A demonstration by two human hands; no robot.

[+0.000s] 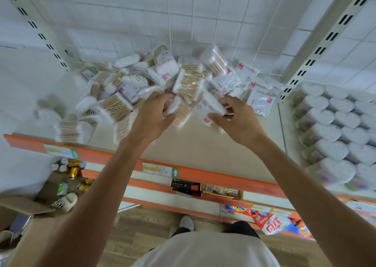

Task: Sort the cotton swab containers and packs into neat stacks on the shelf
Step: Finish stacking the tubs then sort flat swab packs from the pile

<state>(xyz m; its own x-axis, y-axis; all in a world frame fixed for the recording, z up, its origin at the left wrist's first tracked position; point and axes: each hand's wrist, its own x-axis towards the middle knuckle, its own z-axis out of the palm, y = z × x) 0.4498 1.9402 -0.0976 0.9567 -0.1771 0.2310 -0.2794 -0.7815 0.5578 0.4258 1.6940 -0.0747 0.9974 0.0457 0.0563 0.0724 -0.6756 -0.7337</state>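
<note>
On the shelf: a loose pile of swab packs (142,87) spreads from the left edge to past the middle; motion blur makes a count unsafe, perhaps 20 or more.
Shelf: 1 beige board (195,142) with an orange front strip carrying 2 price tags.
Left hand: 1, at (156,112), fingers curled round a pack of wooden-stick swabs (179,114) at the pile's near edge.
Right hand: 1, at (234,116), thumb and fingers pinching a flat white pack (209,107) with a red mark, just beside the left hand's pack.
Tub: 1 clear round tub (215,61) of swabs lies tilted at the back of the pile by the tiled wall.
Flat packs: about 5 flat white packs (260,101) lie spread to the right of the pile, near the slotted upright.
Hearts: heart-shaped tubs (333,130) stand in ordered rows on the neighbouring shelf to the right, well apart from the pile; at least 15 tops show.
Below: 1 open carton (67,183) of cans sits on the floor at left.
</note>
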